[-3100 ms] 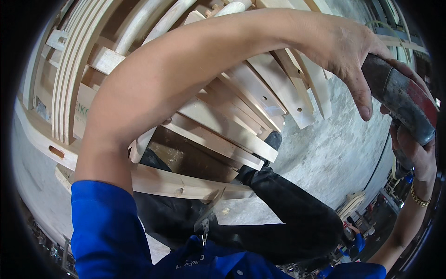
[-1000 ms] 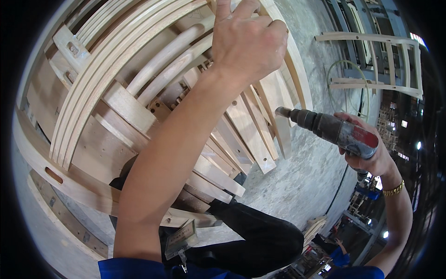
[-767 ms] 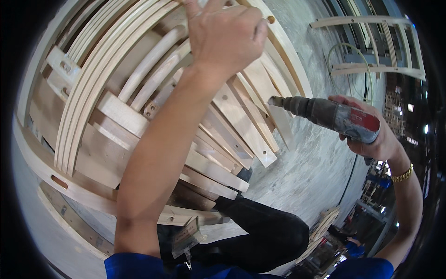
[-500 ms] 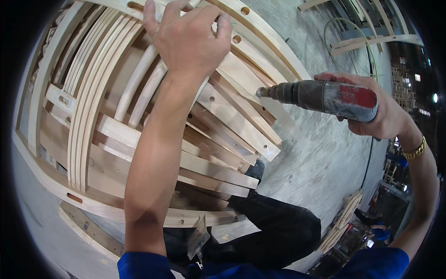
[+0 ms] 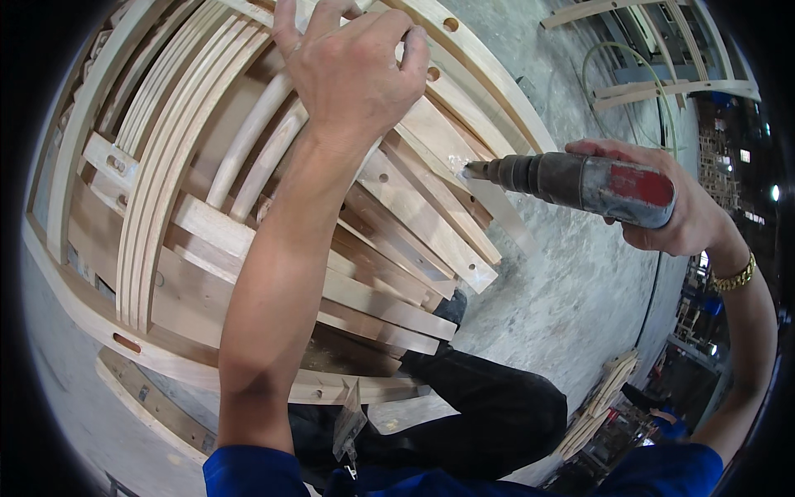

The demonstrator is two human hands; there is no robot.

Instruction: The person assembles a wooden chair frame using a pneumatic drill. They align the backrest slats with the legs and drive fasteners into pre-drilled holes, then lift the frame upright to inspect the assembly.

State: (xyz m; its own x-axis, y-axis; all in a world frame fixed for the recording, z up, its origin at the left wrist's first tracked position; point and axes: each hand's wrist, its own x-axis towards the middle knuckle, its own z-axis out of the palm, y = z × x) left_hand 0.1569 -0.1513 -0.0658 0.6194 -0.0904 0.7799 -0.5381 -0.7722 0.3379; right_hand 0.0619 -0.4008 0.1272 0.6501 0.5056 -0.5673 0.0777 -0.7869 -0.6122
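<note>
Holds a red and grey power drill (image 5: 571,184) in the right hand (image 5: 683,207), fingers wrapped around its grip, aiming it leftward toward the other hand. Meets a pale wooden board (image 5: 440,132) with the tip, between the two hands, with light chips around the contact. Reaches the left hand (image 5: 356,74) over the upper end of the stacked wood, fingers partly spread and bent; cannot tell whether they clasp a piece. Wears a gold bracelet (image 5: 733,277) on the right wrist. Has holed slats (image 5: 426,219) fanned out below the left hand, rounded rods (image 5: 246,141) just left of it, and curved strips (image 5: 157,215) farther left. Has a slotted rail (image 5: 178,356) low and left of that hand, and a black-trousered leg (image 5: 505,398) below both. Has a wooden frame (image 5: 704,86) beyond the right hand, and a bundle of wood strips (image 5: 603,404) well below it, on the concrete floor (image 5: 538,323).
</note>
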